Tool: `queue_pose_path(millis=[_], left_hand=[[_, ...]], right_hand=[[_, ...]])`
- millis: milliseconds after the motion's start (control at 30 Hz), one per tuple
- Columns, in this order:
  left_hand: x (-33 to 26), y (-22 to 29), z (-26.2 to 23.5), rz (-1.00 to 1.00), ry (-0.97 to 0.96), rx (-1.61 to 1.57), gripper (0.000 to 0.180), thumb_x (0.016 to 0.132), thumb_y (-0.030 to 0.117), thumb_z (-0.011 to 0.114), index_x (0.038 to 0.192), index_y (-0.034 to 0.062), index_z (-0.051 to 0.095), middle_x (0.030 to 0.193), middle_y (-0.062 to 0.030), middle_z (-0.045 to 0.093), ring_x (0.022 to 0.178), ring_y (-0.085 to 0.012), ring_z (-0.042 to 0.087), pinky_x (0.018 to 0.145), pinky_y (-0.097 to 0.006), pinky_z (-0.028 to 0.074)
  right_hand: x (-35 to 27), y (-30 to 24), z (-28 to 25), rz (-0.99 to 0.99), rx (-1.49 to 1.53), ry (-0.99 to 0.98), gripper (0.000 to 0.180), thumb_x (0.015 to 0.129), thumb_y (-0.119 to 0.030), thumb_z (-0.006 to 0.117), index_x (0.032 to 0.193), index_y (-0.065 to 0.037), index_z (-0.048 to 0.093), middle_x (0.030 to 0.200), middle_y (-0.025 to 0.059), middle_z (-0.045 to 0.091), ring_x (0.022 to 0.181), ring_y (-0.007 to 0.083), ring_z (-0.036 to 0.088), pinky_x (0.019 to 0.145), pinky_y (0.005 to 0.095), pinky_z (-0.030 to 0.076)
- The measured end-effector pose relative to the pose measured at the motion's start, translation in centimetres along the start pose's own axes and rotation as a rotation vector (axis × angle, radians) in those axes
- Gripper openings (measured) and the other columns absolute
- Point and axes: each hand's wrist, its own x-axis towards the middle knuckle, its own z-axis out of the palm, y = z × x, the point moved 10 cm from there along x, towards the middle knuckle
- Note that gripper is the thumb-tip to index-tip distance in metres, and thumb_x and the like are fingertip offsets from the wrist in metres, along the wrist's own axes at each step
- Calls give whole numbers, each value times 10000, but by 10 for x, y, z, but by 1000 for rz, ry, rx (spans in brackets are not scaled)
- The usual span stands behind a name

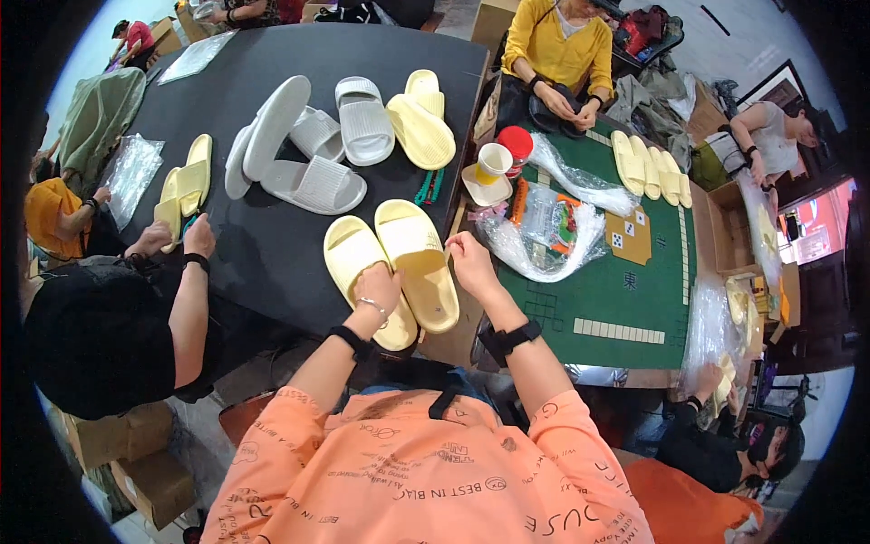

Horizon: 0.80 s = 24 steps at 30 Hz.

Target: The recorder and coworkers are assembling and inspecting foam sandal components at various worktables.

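Note:
A pair of pale yellow slippers lies in front of me at the black table's near edge, toes away from me. My left hand (pixel 377 288) is closed at the left slipper (pixel 349 245), over its inner edge where the two meet; its fingertips are partly hidden. Beside the outer edge of the right slipper (pixel 424 263), my right hand (pixel 471 265) has its fingers bent together in a pinch. Whatever is between them is too small to make out. Green straps (pixel 430 186) lie beyond the pair, beside another yellow pair (pixel 422 127).
Several grey slippers (pixel 315 184) sit on the black table (pixel 263 68). On the green table (pixel 580 313) to the right are clear plastic bags (pixel 544 258), a yellow cup (pixel 492 163) and lined-up yellow slippers (pixel 639 163). A co-worker at left handles a yellow pair (pixel 188 186).

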Motion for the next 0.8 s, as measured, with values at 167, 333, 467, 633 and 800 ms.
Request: queue_pose_path(millis=[167,333,467,633,800], left_hand=[[-30,25,-26,155,-158,-48,423,864,375,350,778,26,575,711,-213,574,677,-369,565,605,-449,437],[-27,35,-24,176,20,-379,304,854,310,395,799,35,513,683,-205,557,655,-376,544,572,-453,410],[-26,18,-23,118,40,-445,227,821,217,452,739,14,511,676,-204,552,657,-373,543,581,-444,412],[-19,-6,-30,130,-40,-387,209,805,180,457,733,-9,511,710,-215,553,678,-365,542,602,-436,416],[7,-7,-103,262,378,-138,100,786,123,493,784,42,553,724,-137,558,680,-323,539,639,-392,440]], right_hand=[[-35,-23,20,-98,107,-112,147,822,-131,497,878,1,528,772,129,581,709,198,564,650,290,431],[-45,-47,45,-227,100,-202,151,817,-121,496,888,7,531,793,154,592,713,241,579,634,310,438],[-51,-38,47,-152,160,-247,156,813,-137,506,888,-2,526,747,147,581,682,235,580,611,302,437],[-65,-26,51,-112,134,-320,178,847,-184,482,846,-17,546,613,17,498,567,55,428,534,222,388],[-59,-1,92,-141,-56,-221,214,810,-184,451,852,-6,564,693,178,582,651,263,599,593,334,456]])
